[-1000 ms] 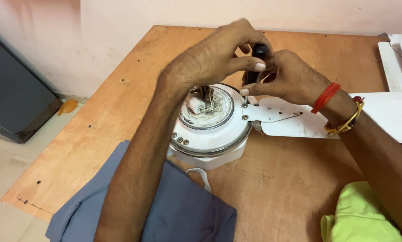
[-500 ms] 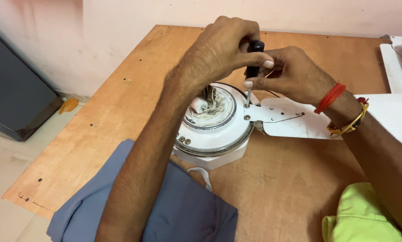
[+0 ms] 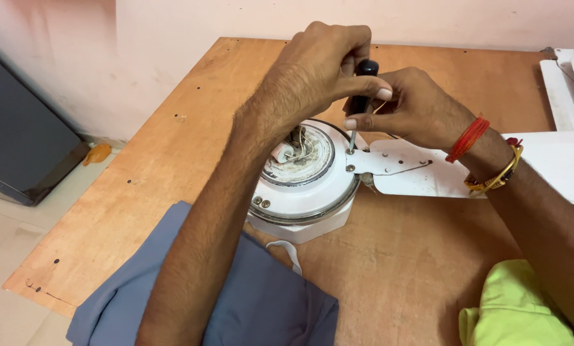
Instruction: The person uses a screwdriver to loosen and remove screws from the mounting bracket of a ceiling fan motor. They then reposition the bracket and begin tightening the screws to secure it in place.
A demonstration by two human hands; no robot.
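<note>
Both hands grip one screwdriver point(image 3: 362, 96). The left hand point(image 3: 319, 67) is closed over the top of its black handle; the right hand point(image 3: 412, 106) pinches the lower handle and shaft between thumb and fingers. The tool stands nearly upright, its tip resting on a screw point(image 3: 350, 151) at the inner end of a white fan blade point(image 3: 466, 173). This blade bracket lies against the right edge of the white ceiling fan motor point(image 3: 303, 189), which sits centrally on the wooden table point(image 3: 191, 154). Exposed wiring point(image 3: 298, 146) shows in the motor hub. More white blades point(image 3: 565, 83) lie at the far right. A blue cloth point(image 3: 248, 301) lies near, left of centre.
</note>
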